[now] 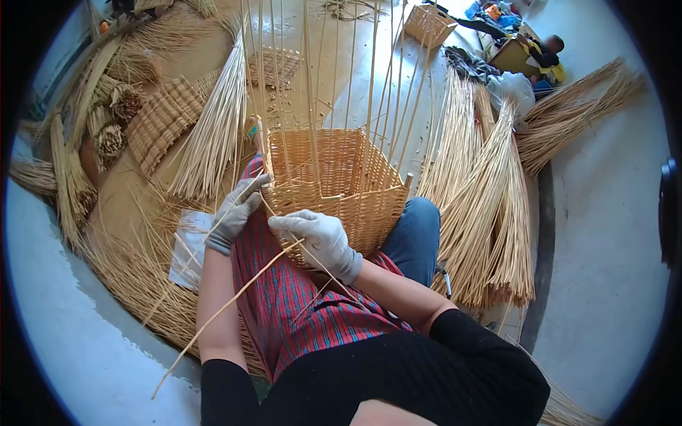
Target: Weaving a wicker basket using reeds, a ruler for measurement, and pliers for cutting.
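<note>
A woven basket point(369, 216) with tall upright stakes rests on my lap, over a striped red apron point(320, 326) and my jeans. My left hand point(238, 213), in a pale grey glove, is closed on a thin strand at the basket's left front corner. Just to its right, my gloved right hand point(316, 238) pinches a strand against the basket's lower front. Long pale strips point(227, 302) cross below both hands and trail down to the lower left. The fingertips are too small to show exactly which strand each holds.
Bundles of cane point(497, 213) lie at my right, more straw bundles point(78, 184) and woven mats point(163, 124) at left. A small basket point(426, 25) stands at the back. At upper right is a dark-clothed person point(547, 57) among piled cloth and bags. Pale curved walls point(604, 284) edge the floor.
</note>
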The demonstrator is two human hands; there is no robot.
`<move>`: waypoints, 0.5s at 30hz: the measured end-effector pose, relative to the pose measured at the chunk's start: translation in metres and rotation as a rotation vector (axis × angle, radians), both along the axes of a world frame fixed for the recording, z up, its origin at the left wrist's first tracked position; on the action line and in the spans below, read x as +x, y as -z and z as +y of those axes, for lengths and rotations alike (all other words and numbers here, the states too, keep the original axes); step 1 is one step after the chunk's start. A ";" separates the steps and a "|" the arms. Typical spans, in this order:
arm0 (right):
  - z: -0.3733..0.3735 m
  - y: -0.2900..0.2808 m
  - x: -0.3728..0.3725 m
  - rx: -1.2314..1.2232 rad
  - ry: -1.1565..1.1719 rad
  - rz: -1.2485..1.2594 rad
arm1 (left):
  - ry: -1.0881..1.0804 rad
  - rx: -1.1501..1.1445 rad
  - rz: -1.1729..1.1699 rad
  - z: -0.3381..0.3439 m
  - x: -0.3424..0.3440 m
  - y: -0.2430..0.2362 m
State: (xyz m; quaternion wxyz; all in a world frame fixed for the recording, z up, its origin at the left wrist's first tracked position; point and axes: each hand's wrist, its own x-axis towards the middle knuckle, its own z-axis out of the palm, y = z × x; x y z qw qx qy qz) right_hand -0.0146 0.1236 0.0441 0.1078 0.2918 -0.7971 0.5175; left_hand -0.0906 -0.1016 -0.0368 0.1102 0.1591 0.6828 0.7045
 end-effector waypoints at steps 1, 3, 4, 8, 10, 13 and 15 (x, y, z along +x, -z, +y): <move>-0.002 -0.001 0.001 0.000 -0.001 -0.003 | 0.037 -0.113 0.120 -0.003 -0.004 -0.005; -0.011 -0.006 0.002 0.000 0.011 -0.052 | 0.065 0.007 -0.028 -0.001 -0.002 -0.006; -0.015 -0.011 0.001 0.000 -0.014 -0.051 | 0.067 0.128 -0.159 0.002 -0.001 -0.005; -0.020 -0.008 -0.004 0.062 -0.055 0.049 | 0.056 0.048 -0.118 0.000 -0.005 -0.003; -0.009 -0.003 0.004 0.140 -0.123 0.003 | 0.070 0.052 -0.084 -0.003 -0.005 0.003; 0.018 0.016 -0.009 -0.102 0.016 0.163 | -0.006 0.070 -0.110 0.000 -0.009 0.007; 0.037 0.028 -0.026 -0.450 0.260 -0.408 | -0.065 0.167 -0.218 0.006 -0.004 0.010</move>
